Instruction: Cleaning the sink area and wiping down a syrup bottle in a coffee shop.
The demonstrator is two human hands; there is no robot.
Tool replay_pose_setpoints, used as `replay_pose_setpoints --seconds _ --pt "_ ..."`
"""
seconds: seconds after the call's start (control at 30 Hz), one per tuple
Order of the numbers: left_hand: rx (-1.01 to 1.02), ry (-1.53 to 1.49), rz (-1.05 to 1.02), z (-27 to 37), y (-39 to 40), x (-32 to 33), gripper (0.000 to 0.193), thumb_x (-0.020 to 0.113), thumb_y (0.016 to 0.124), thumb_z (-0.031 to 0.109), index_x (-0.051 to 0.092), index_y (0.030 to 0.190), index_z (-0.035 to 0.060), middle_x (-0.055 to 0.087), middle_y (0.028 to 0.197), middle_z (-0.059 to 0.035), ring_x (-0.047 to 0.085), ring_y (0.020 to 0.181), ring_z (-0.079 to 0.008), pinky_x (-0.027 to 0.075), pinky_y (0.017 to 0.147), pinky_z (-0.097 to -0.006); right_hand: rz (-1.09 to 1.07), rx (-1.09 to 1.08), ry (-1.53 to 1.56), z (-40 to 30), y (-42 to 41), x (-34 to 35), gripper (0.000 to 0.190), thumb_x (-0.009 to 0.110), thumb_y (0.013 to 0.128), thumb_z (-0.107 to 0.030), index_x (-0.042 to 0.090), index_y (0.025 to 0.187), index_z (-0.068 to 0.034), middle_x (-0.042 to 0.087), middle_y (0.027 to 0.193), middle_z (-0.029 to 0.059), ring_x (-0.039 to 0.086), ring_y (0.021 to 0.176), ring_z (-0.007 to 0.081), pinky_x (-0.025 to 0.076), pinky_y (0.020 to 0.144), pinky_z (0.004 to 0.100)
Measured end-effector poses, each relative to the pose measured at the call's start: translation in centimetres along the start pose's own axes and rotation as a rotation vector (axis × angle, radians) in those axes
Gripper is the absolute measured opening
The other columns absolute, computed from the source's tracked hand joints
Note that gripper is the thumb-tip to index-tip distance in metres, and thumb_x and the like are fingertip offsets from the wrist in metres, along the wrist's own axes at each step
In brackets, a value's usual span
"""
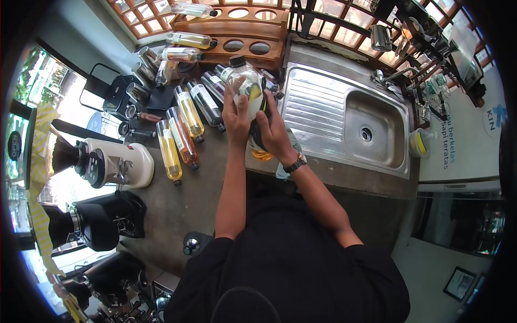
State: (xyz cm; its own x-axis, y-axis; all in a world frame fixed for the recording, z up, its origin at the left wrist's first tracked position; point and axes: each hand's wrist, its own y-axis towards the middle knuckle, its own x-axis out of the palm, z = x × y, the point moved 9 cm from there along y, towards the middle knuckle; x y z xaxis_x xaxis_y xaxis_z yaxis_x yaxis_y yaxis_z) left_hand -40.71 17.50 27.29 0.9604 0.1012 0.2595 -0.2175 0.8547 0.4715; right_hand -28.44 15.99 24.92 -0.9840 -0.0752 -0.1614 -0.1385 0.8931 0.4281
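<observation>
My left hand (237, 117) and my right hand (274, 127) are both on a clear plastic bottle (242, 82) with a black cap and a pale label, held upright above the counter. A dark and yellow item, unclear in kind, is between the right hand and the bottle. Amber liquid (261, 154) shows below the hands; whether it belongs to the same bottle I cannot tell. To the left, capped bottles of yellow syrup (170, 155), reddish syrup (183, 137) and dark liquid (205, 103) lie on the counter. A greenish cloth (282, 171) hangs at the counter edge by my right wrist.
A wooden bottle rack (262, 32) stands at the back, with several bottles lying across its left side. A steel sink (373, 139) with a ribbed drainboard (315, 105) is at right. Coffee grinders (121, 161) line the left. Portafilters (143, 132) and steel cups (143, 74) stand near the bottles.
</observation>
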Motion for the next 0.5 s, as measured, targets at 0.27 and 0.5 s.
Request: replay_pose_setpoints --seconds 0.27,0.5 --pt "0.025 -0.083 0.015 0.2 0.2 -0.4 0.051 0.050 0.107 0.033 0.050 0.143 -0.0026 0.055 0.143 -0.0123 0.053 0.129 -0.0203 0.042 0.109 -0.0345 0.027 -0.038 0.108 -2.4 3.7 0.1 0.061 0.050 0.106 -0.035 0.033 0.151 0.003 0.057 0.132 0.0284 0.059 0.122 0.0350 0.044 0.103 0.0369" --pt "0.019 -0.032 0.083 -0.5 0.9 -2.3 0.043 0.053 0.106 0.022 0.051 0.142 -0.0018 0.058 0.133 -0.0093 0.058 0.114 -0.0142 0.047 0.096 -0.0265 0.042 0.106 0.076 1.6 0.3 1.8 0.057 0.049 0.106 -0.036 0.039 0.148 0.000 0.058 0.132 0.0289 0.058 0.126 0.0392 0.045 0.102 0.0383"
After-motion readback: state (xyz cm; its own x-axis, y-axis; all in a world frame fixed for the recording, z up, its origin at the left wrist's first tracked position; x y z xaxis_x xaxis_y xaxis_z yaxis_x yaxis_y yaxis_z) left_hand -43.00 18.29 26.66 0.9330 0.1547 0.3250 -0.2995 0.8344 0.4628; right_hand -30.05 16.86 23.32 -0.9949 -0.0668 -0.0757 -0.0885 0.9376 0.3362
